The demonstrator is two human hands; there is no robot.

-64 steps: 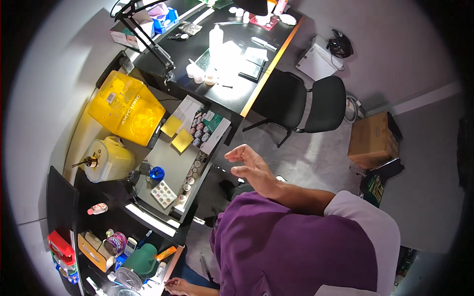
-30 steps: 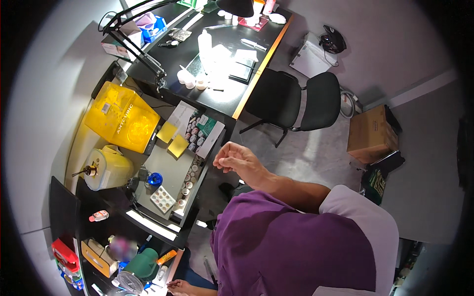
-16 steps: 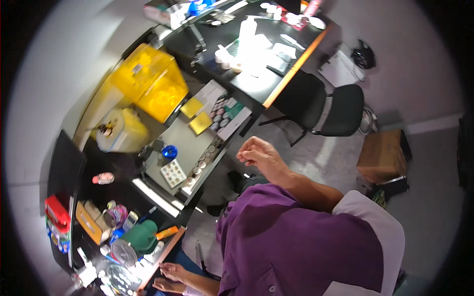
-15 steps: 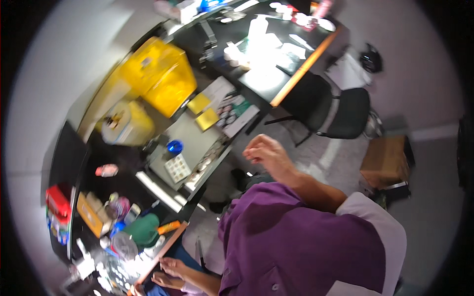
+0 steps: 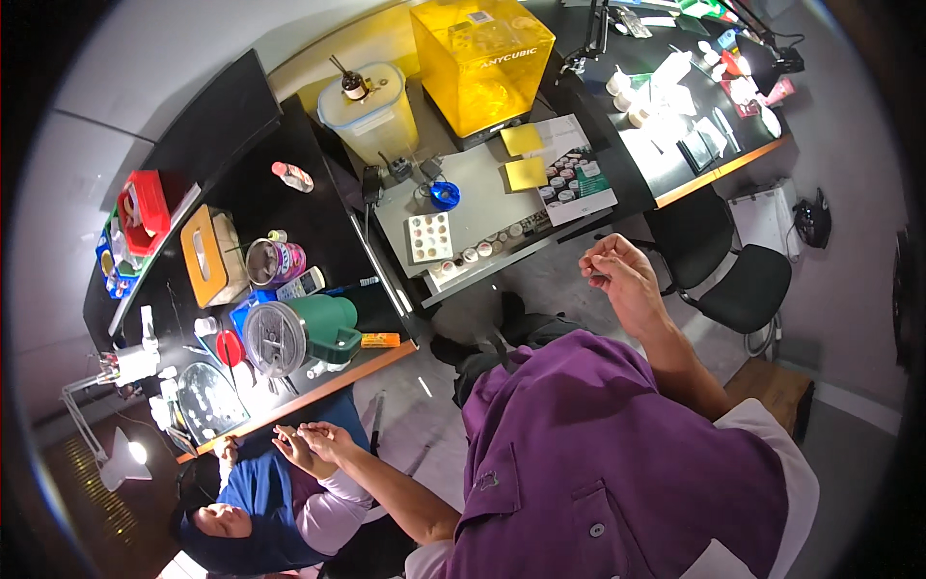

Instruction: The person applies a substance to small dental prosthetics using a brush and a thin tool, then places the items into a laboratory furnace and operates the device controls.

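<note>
My right hand (image 5: 619, 276) is raised over the floor in front of the drawer unit, fingers curled in toward the thumb. Whatever it may hold is too small or hidden to name. Low on the left, my left hand (image 5: 328, 442) reaches out with its fingers stretched, meeting or overlapping the hand (image 5: 297, 455) of a seated person in a dark blue head covering (image 5: 265, 516); I cannot tell whether they touch. The nearest things to it are a dark green tumbler with a handle (image 5: 323, 323) and an orange box (image 5: 380, 340) on the desk edge.
A yellow-hooded machine (image 5: 482, 68) and a lidded tub (image 5: 371, 121) stand at the back. Before them lie a blue tape roll (image 5: 445, 196), a white sample tray (image 5: 429, 237) and yellow notes (image 5: 526, 174). A black chair (image 5: 738, 289) stands right; a desk lamp (image 5: 125, 461) shines lower left.
The view has shifted left and steadied, so the desks appear farther right and more of the seated person shows. My right hand stays raised and curled; my left remains near the other person's hand.
</note>
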